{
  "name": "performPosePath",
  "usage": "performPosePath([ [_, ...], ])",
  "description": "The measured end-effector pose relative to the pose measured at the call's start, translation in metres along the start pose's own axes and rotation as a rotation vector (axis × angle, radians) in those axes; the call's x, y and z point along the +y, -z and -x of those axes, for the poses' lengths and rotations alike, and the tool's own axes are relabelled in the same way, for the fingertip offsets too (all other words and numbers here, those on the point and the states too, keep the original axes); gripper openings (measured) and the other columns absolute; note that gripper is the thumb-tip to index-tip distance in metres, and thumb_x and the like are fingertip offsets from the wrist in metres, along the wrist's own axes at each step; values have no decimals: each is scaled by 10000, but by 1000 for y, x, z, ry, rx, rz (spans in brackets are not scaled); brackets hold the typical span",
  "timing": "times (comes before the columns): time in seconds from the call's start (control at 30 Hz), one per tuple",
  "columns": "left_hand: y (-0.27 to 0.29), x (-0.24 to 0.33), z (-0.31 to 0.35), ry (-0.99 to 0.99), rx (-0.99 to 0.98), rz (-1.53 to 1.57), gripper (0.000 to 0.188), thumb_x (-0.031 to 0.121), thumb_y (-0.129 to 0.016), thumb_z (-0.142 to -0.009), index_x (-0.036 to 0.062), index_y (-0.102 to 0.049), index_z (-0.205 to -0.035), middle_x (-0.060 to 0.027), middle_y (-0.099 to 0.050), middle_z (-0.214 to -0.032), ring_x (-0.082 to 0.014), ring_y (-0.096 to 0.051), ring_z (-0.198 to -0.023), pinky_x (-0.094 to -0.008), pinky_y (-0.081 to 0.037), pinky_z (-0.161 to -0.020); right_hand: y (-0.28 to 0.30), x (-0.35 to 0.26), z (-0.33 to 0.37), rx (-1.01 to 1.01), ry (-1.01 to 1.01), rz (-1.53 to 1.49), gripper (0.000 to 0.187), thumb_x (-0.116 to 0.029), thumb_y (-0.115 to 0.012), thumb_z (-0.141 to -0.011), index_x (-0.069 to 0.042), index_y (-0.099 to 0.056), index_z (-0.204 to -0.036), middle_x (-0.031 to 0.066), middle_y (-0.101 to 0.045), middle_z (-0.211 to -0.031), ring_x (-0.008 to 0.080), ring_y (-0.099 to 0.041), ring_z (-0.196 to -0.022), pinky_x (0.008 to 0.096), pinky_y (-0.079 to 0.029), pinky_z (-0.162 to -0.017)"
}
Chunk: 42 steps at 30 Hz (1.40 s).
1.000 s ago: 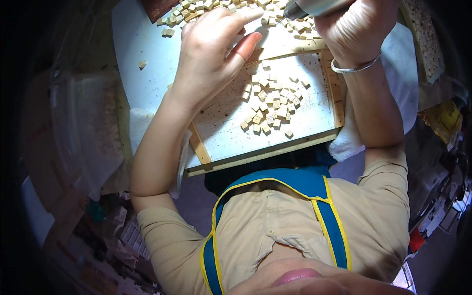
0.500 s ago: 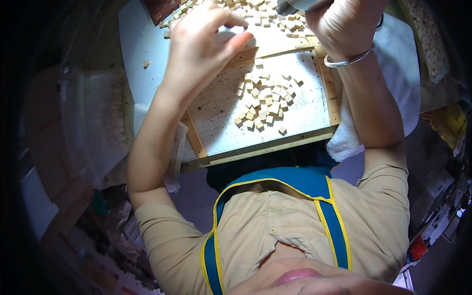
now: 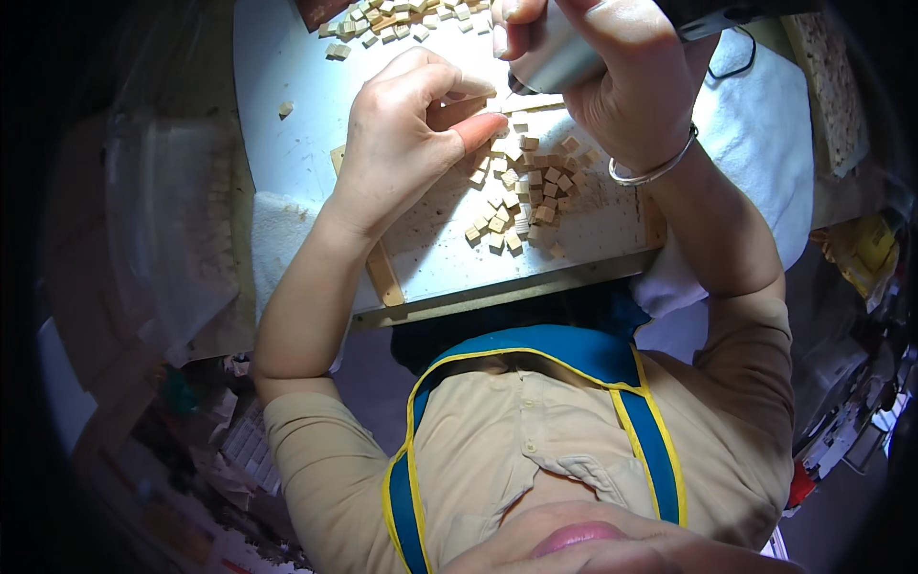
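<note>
My right hand (image 3: 622, 91) is wrapped round a grey, metallic, rounded handheld tool (image 3: 564, 53) with a dark tip. That tip sits close to the fingertips of my left hand (image 3: 406, 134). Thumb and forefinger of the left hand curl toward each other in a pinch; what lies between them, if anything, is too small to make out. Just beyond the left thumb, a loose pile of small wooden cubes (image 3: 523, 191) lies on a white board (image 3: 440, 258) edged with wooden strips. My right arm and the tool shade part of the pile.
More wooden cubes (image 3: 387, 24) are scattered at the far side of the white surface, beside a dark red block (image 3: 320, 10). One cube (image 3: 286, 109) lies alone at the left. White towels (image 3: 755, 163) cover the right side. A clear plastic container (image 3: 182, 230) stands at the left.
The tool in my right hand has come nearer and leftward, its tip now close to my left fingers. My left hand has moved slightly nearer and right, over the pile's edge.
</note>
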<state>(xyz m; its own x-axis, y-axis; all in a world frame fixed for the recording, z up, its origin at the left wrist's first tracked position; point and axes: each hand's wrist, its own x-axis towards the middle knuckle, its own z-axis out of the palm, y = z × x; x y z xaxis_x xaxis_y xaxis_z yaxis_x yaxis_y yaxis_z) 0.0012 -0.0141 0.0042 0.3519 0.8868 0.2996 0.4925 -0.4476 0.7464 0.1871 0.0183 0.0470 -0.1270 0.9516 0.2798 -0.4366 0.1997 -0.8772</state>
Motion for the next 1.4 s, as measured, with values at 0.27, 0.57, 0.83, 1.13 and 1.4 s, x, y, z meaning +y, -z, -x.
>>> performPosePath([
  [0.27, -7, -4, 3, 60, 43, 120, 198, 88, -887, -736, 23, -760, -873, -67, -667, -827, -176, -674, -702, -289, -540, -633, 2, 11, 3, -75, -34, 113, 335, -26, -677, -910, 12, -552, -1218, 83, -656, -902, 149, -663, -700, 260, -550, -585],
  [0.57, -6, -5, 1, 71, 37, 103, 170, 78, -877, -749, 7, -762, -852, -87, -687, -837, -186, -687, -705, -292, -551, -640, 0, 15, 4, -104, -10, 174, 348, -81, -659, -927, 6, -539, -1242, 98, -653, -942, 170, -664, -710, 269, -558, -589],
  [0.83, -6, -5, 1, 56, 25, 80, 140, 75, -864, -781, 3, -771, -857, -83, -683, -826, -171, -688, -706, -285, -557, -634, 1, 16, 3, -120, 26, 206, 366, -131, -643, -942, 1, -526, -1263, 112, -650, -978, 189, -665, -718, 277, -565, -593],
  [1.13, -4, 1, 0, 62, 29, 68, 146, 80, -865, -777, -1, -765, -847, -80, -685, -815, -176, -684, -696, -290, -552, -632, 3, 18, 2, -166, 51, 284, 391, -186, -625, -959, -5, -513, -1286, 127, -646, -1017, 210, -666, -728, 287, -572, -597],
  [1.4, -7, -5, 2, 27, 77, 109, 188, 90, -876, -764, 4, -747, -870, -89, -684, -817, -195, -701, -715, -305, -564, -655, 3, 22, 2, -212, 64, 336, 417, -236, -608, -974, -10, -501, -1307, 141, -644, -1053, 228, -668, -737, 295, -579, -601],
])
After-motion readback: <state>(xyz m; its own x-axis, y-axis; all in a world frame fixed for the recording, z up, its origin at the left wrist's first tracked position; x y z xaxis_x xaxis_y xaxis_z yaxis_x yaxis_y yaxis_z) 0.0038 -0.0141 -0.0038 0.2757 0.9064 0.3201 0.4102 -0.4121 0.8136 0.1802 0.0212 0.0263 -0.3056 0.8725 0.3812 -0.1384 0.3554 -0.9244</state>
